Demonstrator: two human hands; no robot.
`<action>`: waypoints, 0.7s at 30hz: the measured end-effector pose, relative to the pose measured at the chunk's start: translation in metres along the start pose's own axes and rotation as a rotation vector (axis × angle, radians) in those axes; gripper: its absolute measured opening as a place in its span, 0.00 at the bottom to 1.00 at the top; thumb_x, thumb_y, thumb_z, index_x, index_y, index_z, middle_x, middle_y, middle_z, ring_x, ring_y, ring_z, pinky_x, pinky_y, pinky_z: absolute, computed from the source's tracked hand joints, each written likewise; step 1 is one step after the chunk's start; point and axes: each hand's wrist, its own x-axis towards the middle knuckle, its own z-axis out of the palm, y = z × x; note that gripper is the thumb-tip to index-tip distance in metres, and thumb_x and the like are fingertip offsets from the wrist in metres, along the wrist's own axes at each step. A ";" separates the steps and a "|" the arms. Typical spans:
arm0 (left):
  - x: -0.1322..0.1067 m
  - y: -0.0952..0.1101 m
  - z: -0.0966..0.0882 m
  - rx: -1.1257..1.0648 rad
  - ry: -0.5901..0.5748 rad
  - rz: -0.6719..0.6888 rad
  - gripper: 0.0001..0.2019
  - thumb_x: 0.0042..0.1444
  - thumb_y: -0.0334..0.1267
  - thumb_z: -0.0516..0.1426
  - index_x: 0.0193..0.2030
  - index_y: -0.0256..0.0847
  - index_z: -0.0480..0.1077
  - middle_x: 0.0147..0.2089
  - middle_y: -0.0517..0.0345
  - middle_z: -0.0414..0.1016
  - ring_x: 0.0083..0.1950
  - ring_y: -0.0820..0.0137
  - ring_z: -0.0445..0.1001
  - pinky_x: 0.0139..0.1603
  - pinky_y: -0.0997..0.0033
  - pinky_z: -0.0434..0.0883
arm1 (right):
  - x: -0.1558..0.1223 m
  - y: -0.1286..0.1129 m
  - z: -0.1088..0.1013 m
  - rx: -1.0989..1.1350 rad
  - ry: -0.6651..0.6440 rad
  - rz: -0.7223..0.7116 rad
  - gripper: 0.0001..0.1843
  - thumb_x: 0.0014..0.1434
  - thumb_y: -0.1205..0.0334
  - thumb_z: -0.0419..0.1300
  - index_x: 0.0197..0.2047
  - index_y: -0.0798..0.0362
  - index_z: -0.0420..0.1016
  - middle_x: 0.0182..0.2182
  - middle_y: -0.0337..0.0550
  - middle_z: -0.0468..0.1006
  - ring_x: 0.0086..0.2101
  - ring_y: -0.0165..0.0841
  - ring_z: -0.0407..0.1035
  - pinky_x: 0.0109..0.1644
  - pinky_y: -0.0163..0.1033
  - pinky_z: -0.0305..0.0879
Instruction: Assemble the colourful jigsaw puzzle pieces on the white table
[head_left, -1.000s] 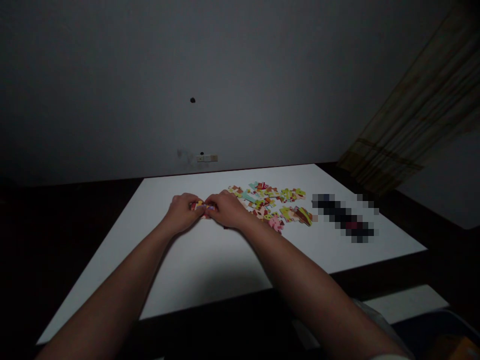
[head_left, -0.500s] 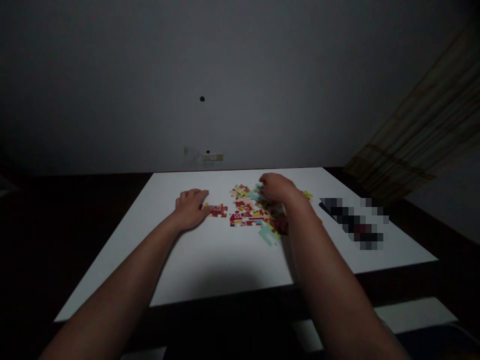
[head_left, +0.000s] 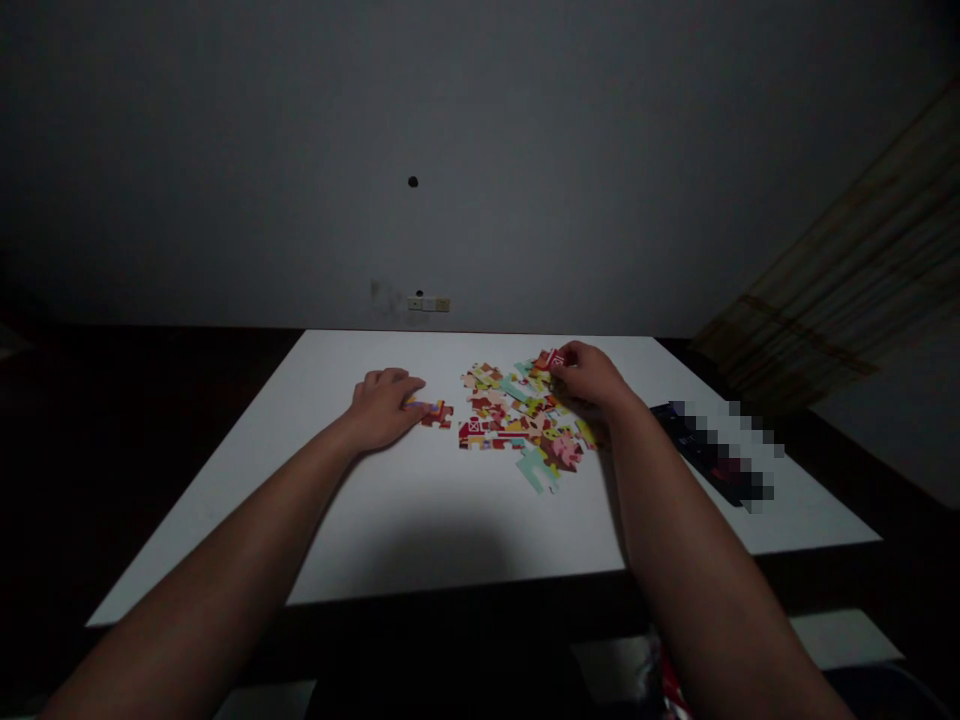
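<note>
My left hand lies on the table at the left, its fingers apart and its thumb touching a small joined strip of puzzle pieces in red, yellow and purple. Part of that strip is hidden under the hand. At the far right of the pile, my right hand pinches a red puzzle piece with a white cross mark. Between the hands spreads a pile of loose, overlapping puzzle pieces. A red barn-patterned piece sits at the pile's left edge, and a pale green piece at its near edge.
The white table holds everything. A dark flat object, partly pixelated, lies to the right of my right forearm. Behind the table stands a grey wall with a socket strip; a curtain hangs at the right.
My right hand has moved slightly right from over the pile, uncovering more pieces; a red piece now shows between its fingers. My left hand stays almost in place. The view has shifted slightly.
</note>
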 end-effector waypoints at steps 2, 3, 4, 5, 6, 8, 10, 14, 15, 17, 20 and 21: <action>0.000 0.001 -0.002 0.021 -0.008 -0.008 0.26 0.64 0.56 0.53 0.64 0.48 0.72 0.67 0.45 0.67 0.66 0.45 0.60 0.64 0.46 0.59 | 0.001 0.000 0.001 0.103 0.080 -0.011 0.11 0.59 0.59 0.60 0.43 0.52 0.77 0.40 0.50 0.82 0.39 0.40 0.75 0.42 0.41 0.67; 0.000 0.001 -0.003 0.036 -0.011 -0.008 0.26 0.64 0.56 0.53 0.64 0.48 0.72 0.67 0.46 0.67 0.66 0.45 0.61 0.64 0.46 0.60 | 0.002 -0.001 0.003 0.175 0.105 -0.020 0.11 0.60 0.60 0.58 0.44 0.52 0.77 0.40 0.49 0.83 0.39 0.39 0.75 0.43 0.41 0.67; 0.000 0.001 -0.004 0.051 -0.012 -0.006 0.26 0.65 0.56 0.52 0.64 0.48 0.72 0.67 0.46 0.67 0.66 0.45 0.61 0.64 0.46 0.60 | 0.002 -0.002 0.005 0.250 0.117 -0.034 0.11 0.61 0.60 0.56 0.44 0.52 0.76 0.40 0.48 0.83 0.40 0.39 0.76 0.44 0.42 0.68; 0.000 0.001 -0.004 0.061 -0.011 -0.002 0.26 0.65 0.56 0.51 0.64 0.48 0.72 0.67 0.47 0.67 0.65 0.45 0.61 0.64 0.46 0.61 | 0.003 -0.002 0.008 0.317 0.120 -0.055 0.11 0.61 0.60 0.55 0.44 0.51 0.76 0.41 0.47 0.83 0.40 0.39 0.76 0.46 0.42 0.68; 0.000 0.000 -0.004 0.065 -0.007 0.005 0.26 0.66 0.55 0.51 0.64 0.48 0.72 0.67 0.47 0.67 0.65 0.46 0.62 0.63 0.47 0.61 | 0.003 -0.003 0.010 0.367 0.122 -0.081 0.12 0.62 0.60 0.55 0.45 0.51 0.76 0.41 0.47 0.83 0.41 0.38 0.76 0.47 0.42 0.69; 0.000 -0.001 -0.003 0.056 0.004 0.024 0.25 0.66 0.54 0.51 0.63 0.48 0.72 0.66 0.48 0.68 0.65 0.47 0.62 0.64 0.48 0.62 | 0.002 -0.005 0.013 0.400 0.134 -0.120 0.13 0.62 0.57 0.56 0.47 0.51 0.76 0.43 0.47 0.83 0.40 0.38 0.76 0.46 0.43 0.69; 0.000 -0.002 -0.002 0.039 0.019 0.051 0.24 0.66 0.54 0.52 0.63 0.49 0.73 0.65 0.49 0.68 0.65 0.48 0.62 0.64 0.49 0.62 | 0.000 -0.007 0.014 0.376 0.148 -0.124 0.17 0.61 0.55 0.59 0.51 0.52 0.76 0.44 0.49 0.82 0.37 0.38 0.76 0.43 0.42 0.70; 0.002 -0.003 -0.001 0.010 0.041 0.100 0.22 0.64 0.52 0.54 0.61 0.50 0.74 0.64 0.50 0.70 0.63 0.50 0.64 0.63 0.50 0.63 | -0.004 -0.006 0.010 0.216 0.147 -0.114 0.21 0.60 0.54 0.61 0.55 0.53 0.75 0.44 0.50 0.81 0.35 0.39 0.75 0.42 0.44 0.69; 0.002 -0.003 -0.001 0.005 0.043 0.103 0.21 0.64 0.51 0.55 0.60 0.50 0.75 0.63 0.50 0.70 0.63 0.50 0.64 0.63 0.50 0.63 | -0.005 -0.006 0.008 0.147 0.142 -0.114 0.21 0.61 0.55 0.61 0.55 0.53 0.76 0.45 0.51 0.81 0.38 0.41 0.75 0.44 0.46 0.69; 0.003 -0.004 -0.001 -0.003 0.038 0.107 0.20 0.65 0.49 0.54 0.59 0.49 0.76 0.62 0.50 0.71 0.62 0.51 0.64 0.63 0.50 0.62 | -0.006 -0.006 0.004 -0.009 0.134 -0.131 0.20 0.61 0.55 0.61 0.54 0.53 0.78 0.48 0.55 0.80 0.45 0.47 0.74 0.50 0.51 0.68; 0.005 -0.006 0.000 -0.017 0.032 0.116 0.18 0.67 0.47 0.53 0.57 0.49 0.77 0.61 0.50 0.72 0.62 0.53 0.65 0.63 0.50 0.62 | -0.011 -0.015 -0.004 -0.120 0.128 -0.217 0.18 0.61 0.55 0.62 0.51 0.52 0.81 0.54 0.58 0.77 0.55 0.53 0.68 0.57 0.56 0.63; 0.006 -0.007 0.001 -0.022 0.031 0.120 0.18 0.67 0.47 0.52 0.57 0.49 0.77 0.61 0.50 0.73 0.61 0.53 0.66 0.63 0.50 0.62 | -0.013 -0.021 -0.007 -0.092 0.094 -0.257 0.17 0.60 0.54 0.62 0.49 0.52 0.82 0.53 0.57 0.77 0.54 0.52 0.68 0.57 0.55 0.63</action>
